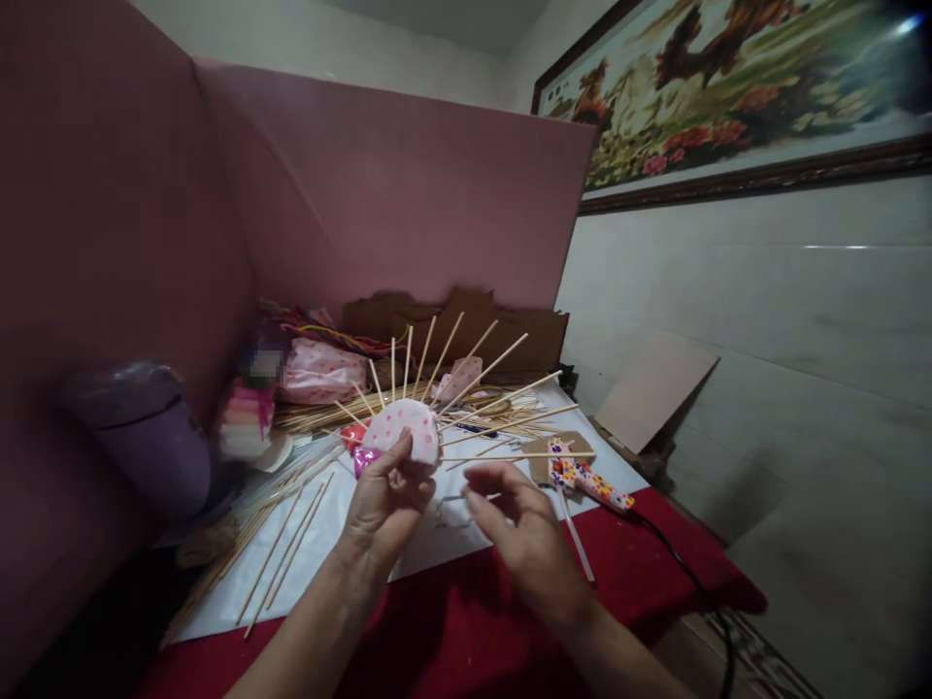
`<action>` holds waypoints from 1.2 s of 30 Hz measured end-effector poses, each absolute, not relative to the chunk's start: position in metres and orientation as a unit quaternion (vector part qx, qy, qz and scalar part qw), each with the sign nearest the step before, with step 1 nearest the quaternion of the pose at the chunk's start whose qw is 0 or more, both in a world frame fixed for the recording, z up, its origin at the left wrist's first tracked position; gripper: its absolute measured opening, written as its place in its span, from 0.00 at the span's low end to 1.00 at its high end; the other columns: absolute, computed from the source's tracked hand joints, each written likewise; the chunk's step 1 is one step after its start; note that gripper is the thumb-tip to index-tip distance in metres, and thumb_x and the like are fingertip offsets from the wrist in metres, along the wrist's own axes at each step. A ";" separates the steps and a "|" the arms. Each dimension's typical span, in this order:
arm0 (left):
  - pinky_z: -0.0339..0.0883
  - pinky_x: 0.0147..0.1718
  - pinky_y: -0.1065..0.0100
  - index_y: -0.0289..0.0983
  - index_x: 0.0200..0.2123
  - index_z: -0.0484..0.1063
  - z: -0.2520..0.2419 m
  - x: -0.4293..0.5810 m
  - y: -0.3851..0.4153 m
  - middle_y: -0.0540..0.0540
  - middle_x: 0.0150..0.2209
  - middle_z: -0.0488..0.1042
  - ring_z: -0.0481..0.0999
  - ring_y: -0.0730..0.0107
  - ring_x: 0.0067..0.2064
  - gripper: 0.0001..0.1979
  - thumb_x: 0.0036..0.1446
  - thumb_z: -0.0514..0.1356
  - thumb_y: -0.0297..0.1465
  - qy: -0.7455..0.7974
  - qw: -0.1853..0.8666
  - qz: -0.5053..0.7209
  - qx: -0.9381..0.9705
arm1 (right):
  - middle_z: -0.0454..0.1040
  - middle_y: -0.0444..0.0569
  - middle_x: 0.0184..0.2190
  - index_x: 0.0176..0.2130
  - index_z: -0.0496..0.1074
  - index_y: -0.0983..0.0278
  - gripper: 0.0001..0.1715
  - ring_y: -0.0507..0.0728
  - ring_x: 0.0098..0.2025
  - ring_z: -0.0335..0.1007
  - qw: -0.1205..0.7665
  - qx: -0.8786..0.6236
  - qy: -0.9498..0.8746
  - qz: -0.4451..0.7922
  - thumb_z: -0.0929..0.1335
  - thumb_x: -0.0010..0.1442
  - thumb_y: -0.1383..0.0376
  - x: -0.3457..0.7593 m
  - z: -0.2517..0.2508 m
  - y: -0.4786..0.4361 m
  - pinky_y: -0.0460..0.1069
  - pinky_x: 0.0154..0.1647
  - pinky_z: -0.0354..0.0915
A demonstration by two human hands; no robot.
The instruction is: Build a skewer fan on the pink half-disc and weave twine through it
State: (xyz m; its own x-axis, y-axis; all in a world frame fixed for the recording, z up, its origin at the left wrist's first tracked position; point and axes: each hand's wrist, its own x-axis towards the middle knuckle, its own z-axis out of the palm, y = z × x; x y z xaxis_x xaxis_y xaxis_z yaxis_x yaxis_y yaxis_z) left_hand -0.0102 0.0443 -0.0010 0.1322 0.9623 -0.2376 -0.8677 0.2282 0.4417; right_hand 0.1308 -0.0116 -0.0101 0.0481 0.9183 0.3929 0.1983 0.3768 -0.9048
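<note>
My left hand [385, 500] grips a round disc covered in pink dotted fabric [404, 432], thumb pressed on its face. Several thin wooden sticks [481, 379] fan out from the disc's edge, upward and to the right. My right hand [520, 519] hovers just right of the disc with fingers curled and slightly apart, its fingertips near the lowest stick; I cannot see anything held in it. A glue gun with a colourful dotted body [586, 481] lies on the white sheet [327, 553] right of my right hand, its black cord [691, 582] trailing off the table.
A red cloth [655, 573] covers the table. Loose sticks [283, 553] lie at left, with a purple container [149, 437] and pink fabric bundles [320, 374] behind. Cardboard pieces [466, 325] lean on a pink partition. A board [655, 388] rests against the tiled wall at right.
</note>
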 end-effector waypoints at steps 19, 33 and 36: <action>0.70 0.42 0.71 0.32 0.33 0.78 -0.001 -0.004 0.036 0.42 0.30 0.80 0.79 0.71 0.33 0.22 0.66 0.44 0.28 0.154 0.773 0.612 0.061 | 0.71 0.45 0.30 0.32 0.70 0.64 0.12 0.54 0.32 0.66 0.735 -0.358 -0.452 0.357 0.71 0.54 0.58 0.068 -0.016 0.019 0.49 0.36 0.64; 0.67 0.47 0.70 0.38 0.40 0.78 -0.010 -0.006 0.036 0.46 0.33 0.80 0.78 0.70 0.38 0.14 0.62 0.51 0.30 0.078 0.807 0.568 0.138 | 0.69 0.45 0.30 0.28 0.70 0.62 0.07 0.54 0.35 0.67 0.780 -0.296 -0.448 0.321 0.71 0.55 0.62 0.068 -0.020 0.014 0.49 0.39 0.64; 0.69 0.44 0.72 0.37 0.37 0.78 -0.007 -0.005 0.034 0.44 0.32 0.80 0.79 0.71 0.37 0.20 0.65 0.45 0.30 0.089 0.807 0.570 0.124 | 0.69 0.44 0.30 0.27 0.70 0.62 0.07 0.54 0.36 0.67 0.790 -0.281 -0.441 0.319 0.71 0.55 0.64 0.067 -0.019 0.014 0.50 0.40 0.64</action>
